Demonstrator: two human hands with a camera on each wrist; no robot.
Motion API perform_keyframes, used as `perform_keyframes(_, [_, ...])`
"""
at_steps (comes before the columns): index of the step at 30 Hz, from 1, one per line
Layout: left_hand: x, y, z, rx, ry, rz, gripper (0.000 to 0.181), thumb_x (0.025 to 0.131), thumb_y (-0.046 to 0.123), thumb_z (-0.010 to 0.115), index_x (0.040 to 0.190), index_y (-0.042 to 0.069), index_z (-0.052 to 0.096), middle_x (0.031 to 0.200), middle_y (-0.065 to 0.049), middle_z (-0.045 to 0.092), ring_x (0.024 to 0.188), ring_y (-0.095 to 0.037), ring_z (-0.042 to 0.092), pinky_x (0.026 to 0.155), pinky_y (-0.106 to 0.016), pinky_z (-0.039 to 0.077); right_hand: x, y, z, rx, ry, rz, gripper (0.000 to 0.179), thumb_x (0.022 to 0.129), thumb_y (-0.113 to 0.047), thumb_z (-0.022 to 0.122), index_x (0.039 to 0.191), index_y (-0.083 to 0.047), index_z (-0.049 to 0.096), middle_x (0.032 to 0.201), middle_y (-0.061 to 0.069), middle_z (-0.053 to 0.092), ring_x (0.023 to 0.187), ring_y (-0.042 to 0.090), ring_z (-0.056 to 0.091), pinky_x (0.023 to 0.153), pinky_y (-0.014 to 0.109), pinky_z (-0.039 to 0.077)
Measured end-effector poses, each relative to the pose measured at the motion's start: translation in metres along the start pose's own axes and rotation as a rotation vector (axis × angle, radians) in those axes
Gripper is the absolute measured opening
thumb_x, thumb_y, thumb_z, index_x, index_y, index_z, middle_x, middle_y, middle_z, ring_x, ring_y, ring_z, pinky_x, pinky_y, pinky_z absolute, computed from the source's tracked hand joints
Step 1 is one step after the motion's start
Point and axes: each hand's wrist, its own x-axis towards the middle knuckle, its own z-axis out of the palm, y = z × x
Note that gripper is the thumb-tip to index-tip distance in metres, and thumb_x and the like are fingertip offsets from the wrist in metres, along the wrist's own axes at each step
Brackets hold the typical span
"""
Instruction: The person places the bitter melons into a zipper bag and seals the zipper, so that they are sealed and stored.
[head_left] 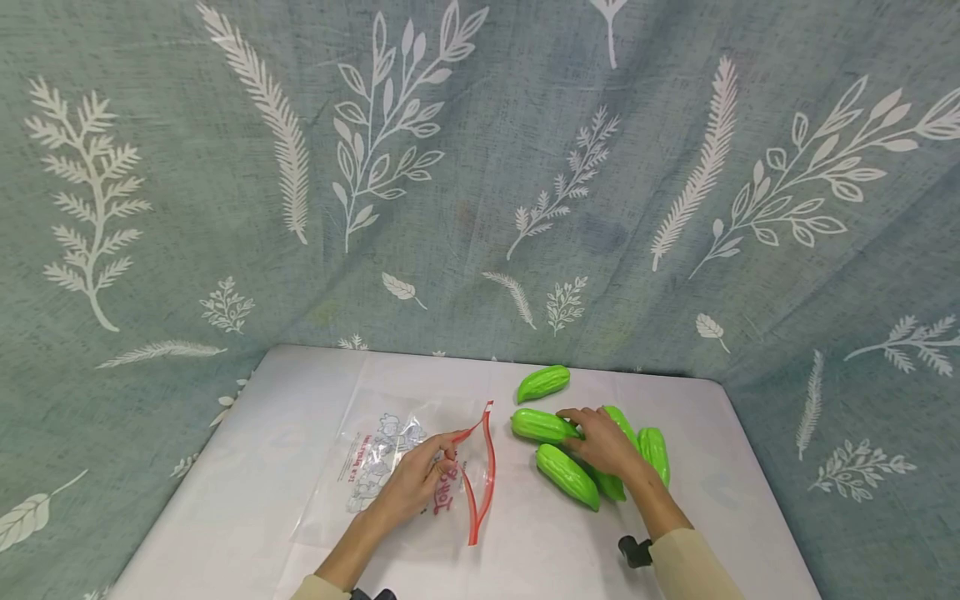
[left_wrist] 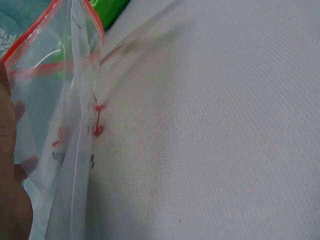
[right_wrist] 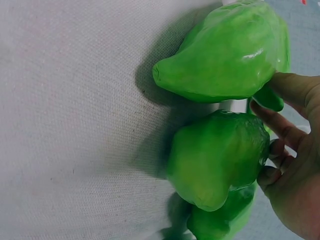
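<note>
A clear zip bag [head_left: 341,492] with red edging lies on the table, its mouth gaping to the right. My left hand [head_left: 411,485] pinches the upper side of that mouth, lifting it. In the left wrist view the bag's film [left_wrist: 42,110] stands beside part of the hand. Over the bright green bitter melons, my right hand [head_left: 606,447] has thumb and fingers at the right end of one bitter melon [head_left: 542,425] and appears to pinch it. Another bitter melon [head_left: 567,477] lies just below. The right wrist view shows ridged bitter melons [right_wrist: 217,155] close to the fingertips.
One bitter melon [head_left: 543,382] lies near the back edge, and another [head_left: 655,454] rests right of my right hand. The white-covered table [head_left: 720,500] ends at a grey-green leaf-patterned cloth [head_left: 480,208] hanging behind and at both sides.
</note>
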Motion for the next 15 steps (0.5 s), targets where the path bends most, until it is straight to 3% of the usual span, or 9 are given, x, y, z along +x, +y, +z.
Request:
perform_keyframes(5, [-0.0028, 0.0000, -0.0012, 0.010, 0.002, 0.000, 0.017, 0.093, 0.005, 0.068, 0.102, 0.014, 0.057, 0.138, 0.001, 0.063, 0.124, -0.024, 0.062, 0.098, -0.042, 0.055, -0.0009, -0.0010, -0.0006, 0.025, 0.012, 0.000, 0.046, 0.092, -0.021, 0.074, 0.136, -0.014, 0.061, 0.120, 0.009, 0.068, 0.114, 0.029, 0.063, 0.119, 0.057, 0.027])
perform_keyframes(15, [-0.0031, -0.0004, -0.0017, 0.014, 0.002, -0.003, 0.013, 0.096, 0.010, 0.065, 0.104, 0.017, 0.058, 0.140, 0.001, 0.062, 0.130, -0.026, 0.058, 0.103, -0.045, 0.051, -0.0024, -0.0012, -0.0020, 0.066, 0.010, 0.023, 0.049, 0.093, -0.024, 0.074, 0.138, -0.015, 0.060, 0.121, 0.005, 0.067, 0.114, 0.027, 0.062, 0.121, 0.056, 0.023])
